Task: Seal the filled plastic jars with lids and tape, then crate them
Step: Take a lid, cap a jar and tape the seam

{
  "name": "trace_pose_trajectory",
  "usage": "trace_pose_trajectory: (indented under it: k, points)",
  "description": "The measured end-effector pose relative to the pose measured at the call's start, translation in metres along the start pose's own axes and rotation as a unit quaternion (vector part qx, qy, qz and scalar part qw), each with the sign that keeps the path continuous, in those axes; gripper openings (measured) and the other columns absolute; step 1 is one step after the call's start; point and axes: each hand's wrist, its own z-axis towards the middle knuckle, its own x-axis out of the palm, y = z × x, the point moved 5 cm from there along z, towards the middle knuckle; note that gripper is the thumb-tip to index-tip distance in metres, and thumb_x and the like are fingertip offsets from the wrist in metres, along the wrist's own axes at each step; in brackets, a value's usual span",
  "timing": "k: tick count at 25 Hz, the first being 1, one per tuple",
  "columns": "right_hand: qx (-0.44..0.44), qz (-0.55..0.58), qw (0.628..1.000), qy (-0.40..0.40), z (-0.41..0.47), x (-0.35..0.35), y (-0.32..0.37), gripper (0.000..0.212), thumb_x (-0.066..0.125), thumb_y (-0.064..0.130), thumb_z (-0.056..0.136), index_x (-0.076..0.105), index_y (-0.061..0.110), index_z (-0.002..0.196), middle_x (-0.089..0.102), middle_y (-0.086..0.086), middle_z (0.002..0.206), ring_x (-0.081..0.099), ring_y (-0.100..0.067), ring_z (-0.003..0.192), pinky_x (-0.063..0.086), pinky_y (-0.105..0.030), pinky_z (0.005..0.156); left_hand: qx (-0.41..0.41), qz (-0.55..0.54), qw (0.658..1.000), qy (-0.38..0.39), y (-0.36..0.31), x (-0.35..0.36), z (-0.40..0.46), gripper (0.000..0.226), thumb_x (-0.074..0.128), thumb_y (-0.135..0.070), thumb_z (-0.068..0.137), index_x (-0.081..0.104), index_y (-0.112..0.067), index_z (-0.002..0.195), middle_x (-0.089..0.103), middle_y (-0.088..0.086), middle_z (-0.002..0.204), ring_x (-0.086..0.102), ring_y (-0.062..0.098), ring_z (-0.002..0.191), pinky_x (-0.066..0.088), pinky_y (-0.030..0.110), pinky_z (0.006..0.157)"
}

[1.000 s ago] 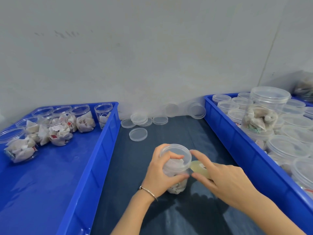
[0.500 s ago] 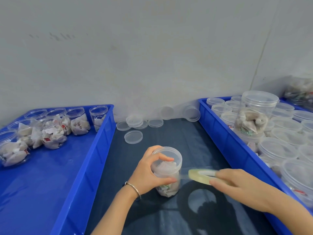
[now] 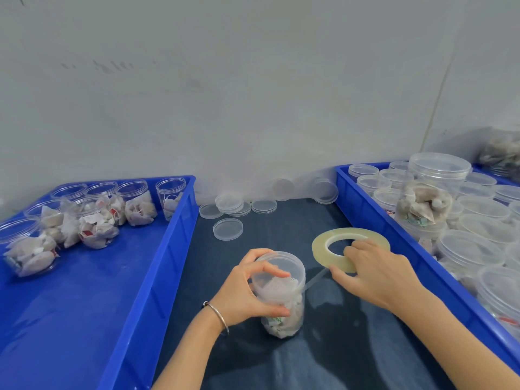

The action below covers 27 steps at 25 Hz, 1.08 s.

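Far to my left, the blue crate is holding the filled jars that are still lidless, bunched at its far end, so the work is feeding from that side. Spare lids are lying loose on the dark mat by the wall, within reach.

My left hand is gripping the jar I am sealing, fingers over the lid and thumb curled round the wall, pinning it so it is not turning or sliding while tape pulls on it. The jar is standing upright on the mat between the two crates, long axis vertical, lid facing up.

A strip of tape is stretching from just under the lid rim, rising rightward to the tape roll. My right hand is pinching that roll, fingertips hooked into its core and thumb on its outer edge, keeping the strip taut. The roll is lying almost flat, its hole facing up.

On my right, the other blue crate is taking the lidded jars.
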Motion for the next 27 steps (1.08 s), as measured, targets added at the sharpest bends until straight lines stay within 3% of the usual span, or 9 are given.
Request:
trace_pose_trajectory:
  k: [8,12,14,16,19,22,24,25,27]
  points:
    - [-0.1,0.053,0.993,0.026,0.035,0.009,0.041,0.043,0.034,0.06,0.091,0.037,0.022,0.071,0.038,0.009,0.079,0.034,-0.009,0.076,0.027,-0.025,0.05,-0.007,-0.025,0.999,0.037,0.002,0.0,0.002,0.055,0.092,-0.011,0.053,0.071,-0.039,0.096,0.046,-0.009,0.131,0.05,0.006,0.123,0.042,0.017,0.097]
    - [-0.142,0.125,0.978,0.091,0.03,0.011,0.049,0.031,0.036,0.042,0.094,0.034,0.017,0.076,0.035,0.005,0.082,0.034,-0.015,0.082,0.036,-0.031,0.061,-0.036,-0.055,0.995,0.08,0.006,-0.007,0.0,0.101,0.091,-0.006,0.056,0.038,-0.035,0.136,0.053,-0.015,0.129,0.049,0.004,0.124,0.044,0.018,0.095]
    - [-0.146,0.163,0.967,0.131,0.026,0.011,0.05,0.024,0.035,0.032,0.093,0.031,0.016,0.075,0.033,0.003,0.081,0.033,-0.017,0.082,0.041,-0.037,0.074,-0.065,-0.041,0.995,0.057,0.006,-0.011,-0.004,0.113,0.093,-0.006,0.052,0.027,-0.041,0.137,0.05,-0.013,0.127,0.05,-0.004,0.117,0.048,0.017,0.087]
    - [-0.148,0.137,0.969,0.144,0.026,0.009,0.048,0.021,0.034,0.03,0.093,0.033,0.015,0.079,0.033,0.002,0.083,0.034,-0.018,0.084,0.04,-0.044,0.089,-0.087,0.003,0.996,-0.001,0.002,-0.016,-0.009,0.103,0.095,-0.011,0.048,0.037,-0.041,0.127,0.046,-0.008,0.122,0.049,-0.009,0.107,0.049,0.014,0.081]
    - [-0.162,0.032,0.975,0.149,0.024,0.005,0.04,0.024,0.038,0.044,0.095,0.04,0.022,0.088,0.04,0.01,0.087,0.04,-0.013,0.087,0.015,-0.058,0.108,-0.094,0.076,0.992,-0.046,-0.005,-0.023,-0.016,0.084,0.094,-0.015,0.05,0.047,-0.039,0.116,0.048,-0.01,0.118,0.05,-0.005,0.107,0.049,0.012,0.08]
    - [-0.202,-0.034,0.974,0.099,0.016,-0.002,0.041,0.033,0.038,0.057,0.092,0.043,0.024,0.093,0.044,0.013,0.084,0.044,-0.016,0.08,0.012,-0.049,0.111,-0.122,0.205,0.971,0.029,-0.017,-0.011,-0.014,0.089,0.084,-0.037,0.06,0.032,-0.044,0.131,0.036,-0.015,0.125,0.042,0.008,0.12,0.041,0.019,0.09]
    - [-0.241,-0.056,0.967,0.06,0.007,-0.007,0.048,0.039,0.036,0.06,0.091,0.042,0.022,0.087,0.045,0.009,0.078,0.051,-0.019,0.077,0.025,-0.034,0.104,-0.184,0.269,0.944,0.055,-0.019,0.008,-0.007,0.106,0.075,-0.065,0.057,0.014,-0.041,0.141,0.025,-0.01,0.129,0.03,0.015,0.124,0.036,0.027,0.089]
    - [-0.254,-0.07,0.963,0.05,0.002,-0.009,0.05,0.042,0.033,0.061,0.09,0.039,0.021,0.083,0.042,0.008,0.072,0.051,-0.018,0.07,0.036,-0.029,0.088,-0.206,0.292,0.934,0.033,-0.019,0.015,-0.001,0.11,0.071,-0.072,0.057,0.013,-0.035,0.143,0.024,-0.006,0.131,0.027,0.018,0.124,0.036,0.03,0.089]
    - [-0.266,-0.093,0.959,0.047,-0.007,-0.011,0.049,0.045,0.027,0.064,0.088,0.033,0.021,0.076,0.037,0.007,0.064,0.04,-0.015,0.054,0.03,-0.029,0.052,-0.191,0.328,0.925,-0.004,-0.025,0.023,0.006,0.102,0.067,-0.073,0.063,0.021,-0.028,0.142,0.027,-0.003,0.13,0.027,0.02,0.121,0.039,0.032,0.089]
